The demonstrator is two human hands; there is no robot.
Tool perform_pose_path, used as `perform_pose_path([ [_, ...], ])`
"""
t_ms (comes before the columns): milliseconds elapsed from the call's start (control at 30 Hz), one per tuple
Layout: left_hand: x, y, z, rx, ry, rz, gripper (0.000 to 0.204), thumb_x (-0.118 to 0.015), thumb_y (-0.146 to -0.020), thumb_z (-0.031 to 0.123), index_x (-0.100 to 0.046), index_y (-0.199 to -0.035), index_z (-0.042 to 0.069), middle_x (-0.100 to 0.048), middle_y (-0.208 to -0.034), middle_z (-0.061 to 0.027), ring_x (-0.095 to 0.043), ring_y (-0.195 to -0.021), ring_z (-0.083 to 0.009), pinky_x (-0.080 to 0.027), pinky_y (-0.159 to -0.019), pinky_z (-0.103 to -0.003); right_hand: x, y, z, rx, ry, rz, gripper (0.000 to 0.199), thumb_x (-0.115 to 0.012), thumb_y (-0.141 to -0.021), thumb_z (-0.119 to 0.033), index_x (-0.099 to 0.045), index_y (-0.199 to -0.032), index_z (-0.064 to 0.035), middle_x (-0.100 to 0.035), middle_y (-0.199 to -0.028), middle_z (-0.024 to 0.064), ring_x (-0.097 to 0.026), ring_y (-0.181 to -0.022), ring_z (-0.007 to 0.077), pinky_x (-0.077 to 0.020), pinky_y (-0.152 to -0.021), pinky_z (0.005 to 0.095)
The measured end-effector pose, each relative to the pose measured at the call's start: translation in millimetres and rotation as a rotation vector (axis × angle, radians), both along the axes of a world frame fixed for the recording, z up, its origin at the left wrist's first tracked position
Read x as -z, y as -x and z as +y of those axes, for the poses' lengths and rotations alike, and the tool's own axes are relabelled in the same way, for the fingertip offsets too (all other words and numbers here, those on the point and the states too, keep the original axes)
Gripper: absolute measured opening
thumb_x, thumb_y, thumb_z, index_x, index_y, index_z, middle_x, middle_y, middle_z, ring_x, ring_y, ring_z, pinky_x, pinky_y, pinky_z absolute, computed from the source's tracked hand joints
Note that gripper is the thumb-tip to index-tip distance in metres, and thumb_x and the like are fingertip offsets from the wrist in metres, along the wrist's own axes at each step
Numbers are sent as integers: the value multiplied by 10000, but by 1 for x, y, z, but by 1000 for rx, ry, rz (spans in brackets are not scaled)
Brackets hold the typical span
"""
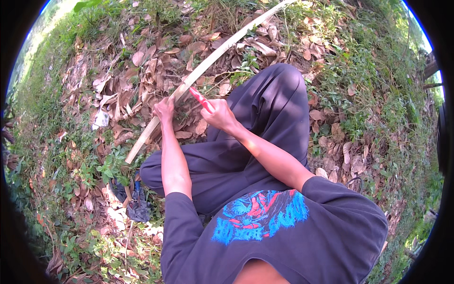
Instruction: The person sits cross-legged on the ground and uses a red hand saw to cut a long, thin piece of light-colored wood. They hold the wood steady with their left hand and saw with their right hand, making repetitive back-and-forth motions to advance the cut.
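A long, pale, flat strip of wood or bamboo (226,46) runs diagonally from the lower left to the top of the view. My left hand (164,110) is closed around its lower part, with the fingers partly hidden. Just right of it, my right hand (218,115) grips a slim red tool (201,99). The tool's far tip meets or nearly meets the strip's edge above my left hand; its exact kind is too small to make out.
My bent legs in dark trousers (279,109) lie just below and right of the strip. Dry leaves (137,59) and green plants cover the ground. A black plastic bag (138,210) with a blue-handled thing (137,186) lies left of my knee, and a white scrap (100,119) lies farther out.
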State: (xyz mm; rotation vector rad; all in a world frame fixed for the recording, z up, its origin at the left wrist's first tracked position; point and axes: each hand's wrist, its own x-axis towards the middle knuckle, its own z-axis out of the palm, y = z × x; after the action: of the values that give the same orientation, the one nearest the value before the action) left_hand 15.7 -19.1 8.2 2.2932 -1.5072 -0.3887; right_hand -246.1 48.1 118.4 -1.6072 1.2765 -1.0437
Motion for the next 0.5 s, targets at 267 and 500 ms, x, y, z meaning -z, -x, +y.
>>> perform_pose_path([
  [267, -11, -1, 2, -11, 1, 38, 434, -642, -849, 529, -755, -1097, 192, -712, -1018, -203, -587, -1100, -386, -317, -1024, -524, -22, 4, 41, -53, 48, -9, 144, -606, -766, -100, -574, -714, 30, -588, -650, 251, -624, -628, 431, -521, -603, 473],
  [500, 4, -7, 4, -15, 11, 92, 447, -651, -840, 526, -751, -1113, 186, -707, -1034, -216, -569, -1117, -387, -313, -1042, -485, -18, 14, 27, -63, -63, -53, 159, -598, -765, -104, -550, -686, 25, -565, -627, 251, -612, -608, 425, -490, -580, 460],
])
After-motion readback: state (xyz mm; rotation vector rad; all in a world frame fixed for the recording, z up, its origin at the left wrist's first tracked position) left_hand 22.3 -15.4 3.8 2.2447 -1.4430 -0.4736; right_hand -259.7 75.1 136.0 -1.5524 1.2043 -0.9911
